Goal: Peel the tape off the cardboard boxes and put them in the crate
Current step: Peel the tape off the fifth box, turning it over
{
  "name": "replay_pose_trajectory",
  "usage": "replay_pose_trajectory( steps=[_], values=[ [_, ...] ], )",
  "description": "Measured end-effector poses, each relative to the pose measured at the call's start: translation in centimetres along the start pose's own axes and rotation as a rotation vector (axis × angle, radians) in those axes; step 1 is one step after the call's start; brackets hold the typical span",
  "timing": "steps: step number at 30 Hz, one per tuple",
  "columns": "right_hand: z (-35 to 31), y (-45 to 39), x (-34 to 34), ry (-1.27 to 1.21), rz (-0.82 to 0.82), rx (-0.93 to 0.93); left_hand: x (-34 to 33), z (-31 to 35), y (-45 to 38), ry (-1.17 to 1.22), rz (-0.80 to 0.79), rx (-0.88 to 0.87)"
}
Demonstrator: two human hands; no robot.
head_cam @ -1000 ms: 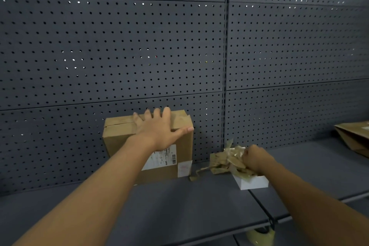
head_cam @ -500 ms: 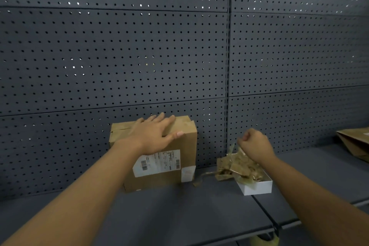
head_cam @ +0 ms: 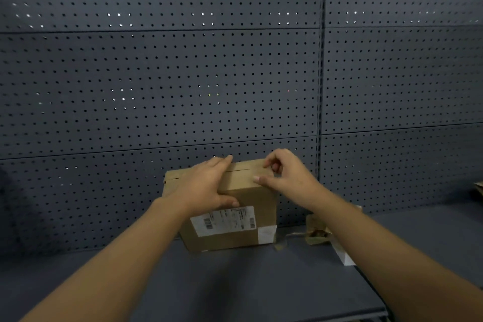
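Box: a brown cardboard box (head_cam: 235, 206) stands on the grey shelf (head_cam: 235, 282), its back close to the wall with holes (head_cam: 183, 86)
Box top: a thin dark slit runs along the top of the box, and the brown tape (head_cam: 248, 172) lies over the top near it
Box front: a white label (head_cam: 224, 220) with black bars is stuck on the front of the box, and a small white sticker (head_cam: 266, 234) sits on the front at its low right corner
Left hand: the left hand (head_cam: 206, 188) lies flat on top of the box, on its left part, fingers straight and close together, thumb down on the front just above the label
Right hand: the right hand (head_cam: 285, 178) is at the top right edge of the box, fingers curled, fingertips bunched on the tape there; I cannot tell for sure if it has a bit of tape pinched
Tape scraps: a crumpled heap of brown tape scraps (head_cam: 317, 232) lies just right of the box, partly behind the right arm
Small white box: a small white box (head_cam: 345, 256) sits right of the box, under the scraps, mostly hidden by the arm
Far right of the box: a bit of brown card (head_cam: 479, 189) shows at the edge of the view
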State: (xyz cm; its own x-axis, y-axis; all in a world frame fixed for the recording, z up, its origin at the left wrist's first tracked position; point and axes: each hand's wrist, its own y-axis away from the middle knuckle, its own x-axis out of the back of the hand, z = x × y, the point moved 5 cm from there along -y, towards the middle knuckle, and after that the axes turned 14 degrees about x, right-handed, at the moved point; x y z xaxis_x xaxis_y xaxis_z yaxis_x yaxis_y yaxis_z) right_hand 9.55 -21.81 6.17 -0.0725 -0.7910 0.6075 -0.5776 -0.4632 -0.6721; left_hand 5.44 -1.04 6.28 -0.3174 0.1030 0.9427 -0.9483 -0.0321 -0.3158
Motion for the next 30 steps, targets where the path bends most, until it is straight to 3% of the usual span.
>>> replay_pose_trajectory(
  steps=[5, 8, 13, 19, 22, 26, 30],
  values=[
    [-0.9, 0.9, -1.0, -0.057, -0.158, -0.033, 0.5, -0.2, 0.6, -0.076, -0.023, -0.020],
    [-2.6, 1.2, -0.5, 0.001, -0.256, 0.048, 1.2, 0.0, 1.2, -0.149, 0.003, -0.029],
    [-5.8, 1.2, 0.2, -0.129, -0.471, 0.157, 2.3, -0.3, 1.8, -0.274, 0.014, -0.073],
    [-5.4, -0.1, 0.5, 0.040, -0.550, 0.153, 1.9, -0.3, 4.1, -0.146, 0.023, -0.157],
    [-5.2, -0.7, 0.1, 0.092, -0.508, 0.214, 1.2, -1.2, 5.0, -0.109, 0.091, -0.220],
    [-4.1, -1.8, -0.5, 0.116, -0.477, 0.146, 0.5, -1.7, 6.4, -0.128, 0.337, -0.423],
    [-5.0, -2.5, -2.8, 0.393, -0.550, 0.300, 0.4, -1.5, 7.5, -0.116, 0.415, -0.463]
  ],
)
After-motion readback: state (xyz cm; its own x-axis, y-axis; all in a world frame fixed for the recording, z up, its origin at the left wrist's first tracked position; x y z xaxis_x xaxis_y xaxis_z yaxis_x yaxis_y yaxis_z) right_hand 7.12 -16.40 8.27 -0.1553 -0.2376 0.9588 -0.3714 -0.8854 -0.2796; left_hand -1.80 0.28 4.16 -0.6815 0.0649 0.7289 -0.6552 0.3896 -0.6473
